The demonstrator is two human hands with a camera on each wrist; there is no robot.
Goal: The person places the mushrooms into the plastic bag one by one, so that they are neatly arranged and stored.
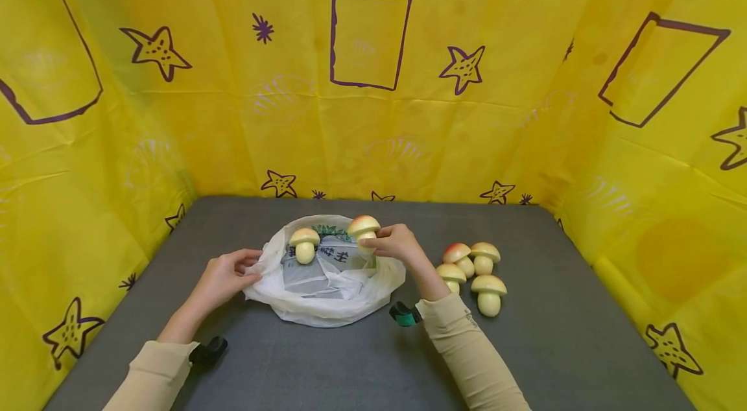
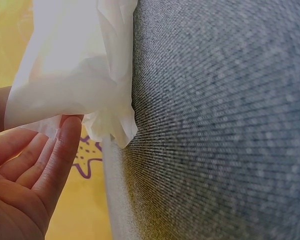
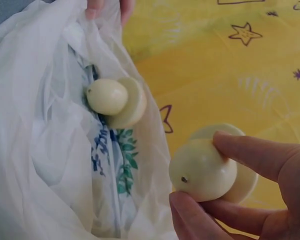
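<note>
A white plastic bag (image 1: 315, 312) lies with its mouth spread wide, dark lettering and green leaves printed inside. My left hand (image 1: 217, 278) pinches its left rim between thumb and fingers; the left wrist view shows the thin film (image 2: 65, 85) there. Over the right side of the bag, my right hand (image 1: 401, 245) holds a toy mushroom (image 1: 364, 225) by its stem. The right wrist view shows that mushroom's pale rounded stem end (image 3: 202, 170) between thumb and fingers. Another toy mushroom (image 1: 305, 246) rests inside the bag, toward its back left.
Several more toy mushrooms (image 1: 489, 294) with reddish-yellow caps stand clustered right of the bag, beyond my right forearm. The dark grey table (image 1: 315, 372) is bordered at the back and sides by yellow cloth (image 1: 362, 132) with purple drawings.
</note>
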